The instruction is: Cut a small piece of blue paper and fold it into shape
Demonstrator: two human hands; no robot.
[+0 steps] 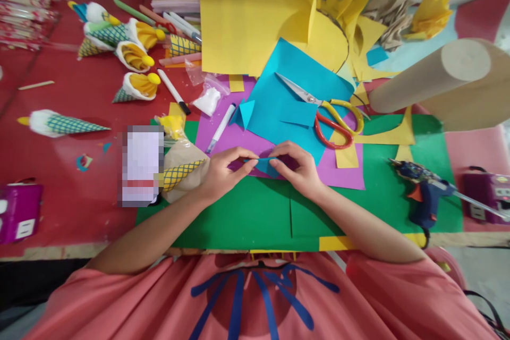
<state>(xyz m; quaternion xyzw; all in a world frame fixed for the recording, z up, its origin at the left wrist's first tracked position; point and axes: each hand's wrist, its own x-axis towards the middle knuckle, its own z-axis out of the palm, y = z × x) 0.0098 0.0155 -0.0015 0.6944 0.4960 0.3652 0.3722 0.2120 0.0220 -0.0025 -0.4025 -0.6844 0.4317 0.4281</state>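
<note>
**Small blue fold, crowded bench: where the slips lie**

At the far left a paper cone lies alone on the red table, with more finished cones grouped above it. None is near the hands, so they look safe from a stray elbow.

A marker rests on the purple sheet, just beside the left hand. A sideways sweep of that hand could roll it.

The left hand pinches one end of a blue scrap between thumb and fingertips; the right hand pinches the other end, fingers curled onto it. The scrap sits between the two hands, low over the edge where the purple sheet meets the green sheet. It is small and mostly hidden by fingers, so how it is creased cannot be told. The likeliest fault is a crooked fold or a tear, if the two pinches pull unevenly.

The scissors lie on the big blue sheet just beyond the right hand, blades pointing away to the left; a blind reach forward could catch them.

The glue gun lies on the green sheet to the right, well apart. If hot, its tip could mark the paper or burn a forearm swung that way. The wooden roller looms at the upper right.
</note>
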